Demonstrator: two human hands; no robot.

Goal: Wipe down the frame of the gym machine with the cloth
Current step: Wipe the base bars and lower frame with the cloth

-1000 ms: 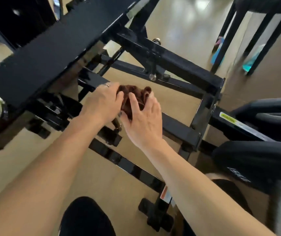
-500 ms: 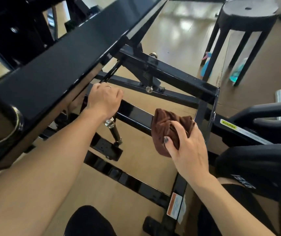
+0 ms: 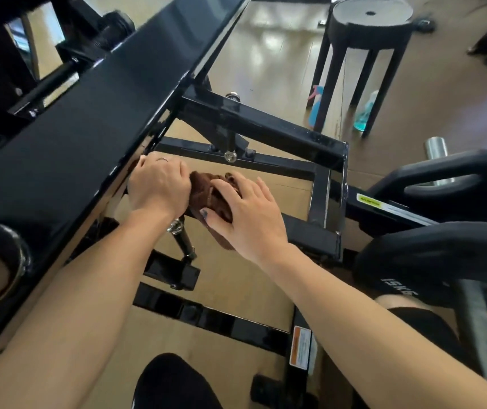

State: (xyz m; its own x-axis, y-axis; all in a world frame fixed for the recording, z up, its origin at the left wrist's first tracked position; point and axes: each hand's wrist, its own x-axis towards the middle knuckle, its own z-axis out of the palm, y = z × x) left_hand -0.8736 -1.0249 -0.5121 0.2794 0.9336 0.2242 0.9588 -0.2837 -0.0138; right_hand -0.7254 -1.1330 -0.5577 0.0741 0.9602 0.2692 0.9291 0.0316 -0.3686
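Since half a second ago, the right hand [image 3: 249,215] has carried the crumpled dark brown cloth [image 3: 211,194] leftward along the bar, from near the frame's corner to just beside the left hand [image 3: 159,185]; both hands now meet at the cloth. The right hand lies on top of the cloth with its fingers spread and almost straight, pressing it down on the glossy black steel frame of the gym machine [image 3: 304,234]. The left hand is closed in a fist around the same bar, its knuckles up, and it touches the left edge of the cloth. Whether it also pinches some of the cloth, I cannot tell.

Under the left wrist a silver threaded bolt [image 3: 176,227] sticks out, with a black rod going down to a black plate. A wide black beam [image 3: 89,107] crosses the picture diagonally, above the left forearm. On the wooden floor [image 3: 266,72] behind the frame stands a round black plastic stool [image 3: 366,33], with two blue spray bottles [image 3: 366,113] between its legs. At the right lies a black weight plate [image 3: 442,255].
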